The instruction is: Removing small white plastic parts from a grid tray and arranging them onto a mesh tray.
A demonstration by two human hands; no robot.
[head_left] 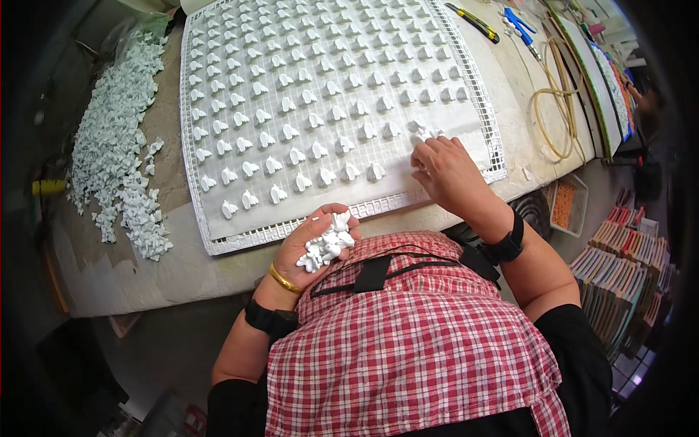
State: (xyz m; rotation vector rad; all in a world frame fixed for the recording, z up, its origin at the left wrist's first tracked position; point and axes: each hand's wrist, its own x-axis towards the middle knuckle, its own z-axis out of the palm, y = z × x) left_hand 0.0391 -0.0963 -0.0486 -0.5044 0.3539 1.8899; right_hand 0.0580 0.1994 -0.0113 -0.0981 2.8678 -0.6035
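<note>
My left hand (297,246), at the tray's near edge, is cupped palm up around a heap of small white petal-shaped pieces (325,246). My right hand (445,169) is over the near right part of the white mesh tray (489,130), its fingers bent down and drawn together. Whatever sits at its fingertips is hidden. Just beyond its knuckles lie a few white pieces (422,130) close together. Rows of similar pieces (289,132) stand spaced apart on the white sheet (284,218) covering the tray.
A large pile of white pieces (120,131) spreads over the table's left side. At the back right lie a yellow-black utility knife (475,23), a blue air gun (520,28) and a coiled hose (553,109). Below the right edge stands a bin of orange bits (564,204).
</note>
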